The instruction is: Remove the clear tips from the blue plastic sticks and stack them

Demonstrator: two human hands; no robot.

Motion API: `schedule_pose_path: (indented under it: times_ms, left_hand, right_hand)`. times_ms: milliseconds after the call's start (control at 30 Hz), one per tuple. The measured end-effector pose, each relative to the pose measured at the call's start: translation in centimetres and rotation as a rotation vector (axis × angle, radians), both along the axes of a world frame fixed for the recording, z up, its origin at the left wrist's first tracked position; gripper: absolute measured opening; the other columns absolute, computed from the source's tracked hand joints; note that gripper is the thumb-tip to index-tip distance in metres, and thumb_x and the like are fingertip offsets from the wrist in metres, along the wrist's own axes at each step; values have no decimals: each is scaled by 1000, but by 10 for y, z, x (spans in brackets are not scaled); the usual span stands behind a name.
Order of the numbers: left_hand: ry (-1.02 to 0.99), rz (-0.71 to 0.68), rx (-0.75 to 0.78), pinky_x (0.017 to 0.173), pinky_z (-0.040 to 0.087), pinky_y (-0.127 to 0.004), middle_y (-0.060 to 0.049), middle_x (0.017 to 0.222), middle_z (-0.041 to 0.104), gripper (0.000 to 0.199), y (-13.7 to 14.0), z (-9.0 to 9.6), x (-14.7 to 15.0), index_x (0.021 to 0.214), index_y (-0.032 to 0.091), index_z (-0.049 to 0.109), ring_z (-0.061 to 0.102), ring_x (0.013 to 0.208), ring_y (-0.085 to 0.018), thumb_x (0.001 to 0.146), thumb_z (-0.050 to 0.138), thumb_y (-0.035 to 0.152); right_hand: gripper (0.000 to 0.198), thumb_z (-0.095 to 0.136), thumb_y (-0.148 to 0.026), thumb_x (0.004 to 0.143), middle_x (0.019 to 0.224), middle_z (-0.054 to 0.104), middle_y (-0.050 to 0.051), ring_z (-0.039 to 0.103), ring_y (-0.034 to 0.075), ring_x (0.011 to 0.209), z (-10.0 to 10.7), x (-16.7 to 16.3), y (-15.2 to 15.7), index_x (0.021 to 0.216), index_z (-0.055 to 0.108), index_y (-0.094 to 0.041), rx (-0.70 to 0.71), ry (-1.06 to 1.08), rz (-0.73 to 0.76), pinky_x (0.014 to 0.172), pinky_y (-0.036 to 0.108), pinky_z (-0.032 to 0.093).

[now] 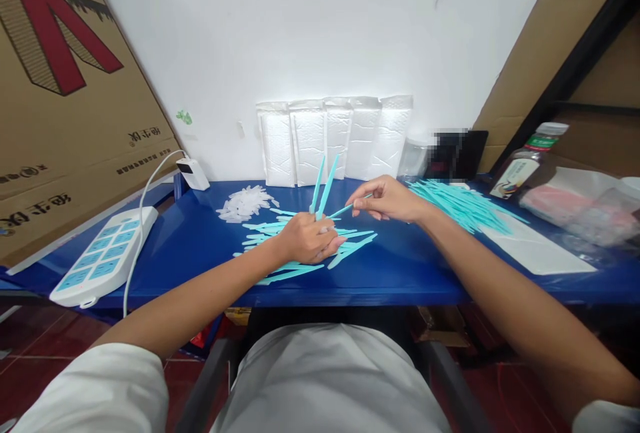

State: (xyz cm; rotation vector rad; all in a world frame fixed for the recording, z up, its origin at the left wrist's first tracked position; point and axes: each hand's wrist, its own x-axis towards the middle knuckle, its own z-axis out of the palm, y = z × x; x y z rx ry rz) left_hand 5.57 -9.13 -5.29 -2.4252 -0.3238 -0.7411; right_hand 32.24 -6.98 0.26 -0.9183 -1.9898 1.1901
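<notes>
My left hand is closed around slim turquoise plastic sticks, shaped like eyebrow razors, with two of them pointing up and away from me. Between the thumb and fingers of my right hand is another turquoise stick, its far end reaching to my left hand. Under and around my left hand lies a loose spread of turquoise sticks on the blue table. Small translucent white pieces are heaped to the left of it.
A dense pile of turquoise sticks lies at the right beside a white sheet. White padded envelopes lean on the wall. A power strip and white device stand left; a bottle and plastic bags stand right.
</notes>
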Motion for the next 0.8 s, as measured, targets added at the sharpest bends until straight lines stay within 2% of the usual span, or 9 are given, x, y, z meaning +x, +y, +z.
schedule_pose_path:
  times_ms: [133,233,300,367,433,533,633,800]
  left_hand:
    - [-3,10,10,49,33,-33,-5,68,61,39,2,2,1,78,20,66,49,51,-17,107,40,28]
    - [-33,-13,41,49,29,-31,-4,67,61,36,2,3,0,77,19,63,49,50,-15,107,44,28]
    - [-42,-34,38,49,28,-29,-4,66,60,33,4,3,-4,77,19,60,50,51,-14,106,47,28]
    - [-36,-29,27,49,29,-29,-4,67,61,31,6,4,-8,78,19,59,52,51,-14,105,49,28]
    - [-22,-3,36,48,30,-29,-4,68,62,30,7,6,-10,78,19,60,53,52,-14,105,49,28]
    - [-14,20,78,47,29,-29,-6,72,66,33,7,7,-7,78,19,62,50,49,-13,105,48,30]
    - [-15,-6,106,47,27,-29,-5,73,66,33,6,8,-3,76,18,62,45,47,-12,105,51,30]
    - [-54,-32,174,46,25,-31,-3,69,63,35,5,10,1,72,19,58,43,45,-11,105,53,31]
  right_hand:
    - [44,88,-58,75,82,81,8,56,11,51,8,5,-1,95,86,-19,119,-13,-50,46,26,42]
    - [46,86,-61,76,82,81,9,61,14,56,13,12,2,94,86,-19,181,-44,-66,50,28,45]
    - [48,84,-63,77,83,80,9,63,16,58,16,26,6,95,85,-19,223,-64,-138,51,29,46]
    - [47,81,-63,80,84,80,10,65,19,61,19,48,12,95,84,-19,294,-99,-287,54,32,49]
    - [41,75,-59,85,88,81,12,69,23,67,20,75,19,93,83,-19,404,-188,-508,61,35,53]
    - [27,71,-42,88,93,81,14,74,31,85,18,108,31,92,82,-18,529,-476,-848,76,38,56]
    - [24,69,-34,85,98,81,17,73,36,94,11,123,38,97,83,-18,498,-794,-999,78,42,52]
    - [21,73,-31,77,100,80,14,72,33,91,4,114,37,93,83,-21,364,-1069,-897,74,37,49]
